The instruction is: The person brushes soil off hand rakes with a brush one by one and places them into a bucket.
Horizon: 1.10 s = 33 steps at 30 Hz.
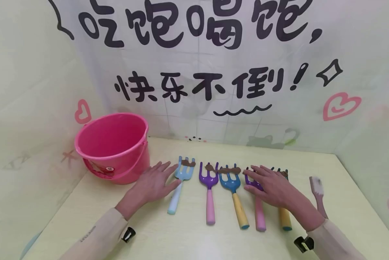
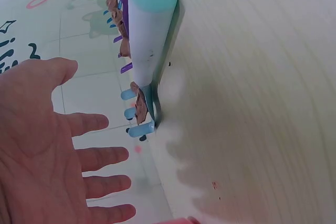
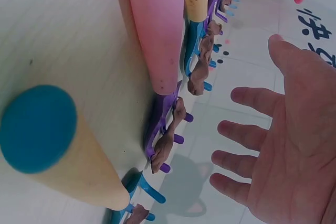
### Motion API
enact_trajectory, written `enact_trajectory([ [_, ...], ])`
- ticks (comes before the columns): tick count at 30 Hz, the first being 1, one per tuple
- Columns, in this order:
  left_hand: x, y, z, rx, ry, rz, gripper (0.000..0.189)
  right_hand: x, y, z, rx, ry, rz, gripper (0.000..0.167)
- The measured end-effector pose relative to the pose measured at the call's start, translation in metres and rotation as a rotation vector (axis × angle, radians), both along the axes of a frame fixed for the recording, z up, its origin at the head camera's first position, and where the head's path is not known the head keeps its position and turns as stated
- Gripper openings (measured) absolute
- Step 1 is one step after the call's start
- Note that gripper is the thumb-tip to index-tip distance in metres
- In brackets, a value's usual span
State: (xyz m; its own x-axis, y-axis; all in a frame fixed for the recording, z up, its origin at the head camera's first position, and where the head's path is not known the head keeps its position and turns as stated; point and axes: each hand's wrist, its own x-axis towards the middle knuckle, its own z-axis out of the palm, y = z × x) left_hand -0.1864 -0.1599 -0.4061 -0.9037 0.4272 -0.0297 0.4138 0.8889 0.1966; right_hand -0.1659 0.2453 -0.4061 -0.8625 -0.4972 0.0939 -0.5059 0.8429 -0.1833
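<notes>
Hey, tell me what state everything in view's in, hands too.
Pink bucket: upright, open-topped.
Light blue fork: lying, brown clump on tines.
Left purple fork: lying, brown clump on tines.
Left darker blue fork: lying, brown clump on tines.
Right purple fork: lying, brown clump on tines.
Right darker blue fork: lying, brown clump on tines.
Brush: lying, partly hidden.
Left hand: open, holding nothing.
Right hand: open, holding nothing.

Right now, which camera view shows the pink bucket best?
The head view: it takes in the bucket almost whole, open top included. The left wrist view catches only a pink sliver at the bottom edge; the right wrist view shows just part of it, cut off at the top.
</notes>
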Motion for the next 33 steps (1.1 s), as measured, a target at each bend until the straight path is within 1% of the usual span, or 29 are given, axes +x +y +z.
enact_trajectory([
  [3,-0.001,-0.001,0.000,0.006,0.004,-0.003,0.070,0.000,0.001,0.003,0.010,0.004,0.002,0.057],
  [11,-0.002,-0.001,0.000,0.001,0.024,-0.003,0.070,-0.002,0.007,0.005,0.015,0.030,-0.002,0.054],
  [18,-0.002,0.002,-0.003,-0.015,0.029,0.004,0.070,-0.003,0.014,0.006,-0.002,-0.014,-0.019,0.053],
  [21,-0.002,0.004,-0.006,-0.021,0.037,0.003,0.070,-0.002,0.024,0.007,0.005,-0.017,-0.042,0.055],
  [24,-0.003,0.006,-0.008,-0.029,0.046,0.000,0.070,-0.002,0.038,0.008,0.028,-0.001,-0.066,0.057],
  [27,-0.004,0.006,-0.008,-0.031,0.048,0.002,0.070,-0.001,0.052,0.007,0.037,0.007,-0.081,0.056],
  [33,-0.003,0.001,-0.008,-0.028,0.031,0.026,0.070,0.005,0.077,0.003,0.030,-0.018,-0.131,0.056],
])
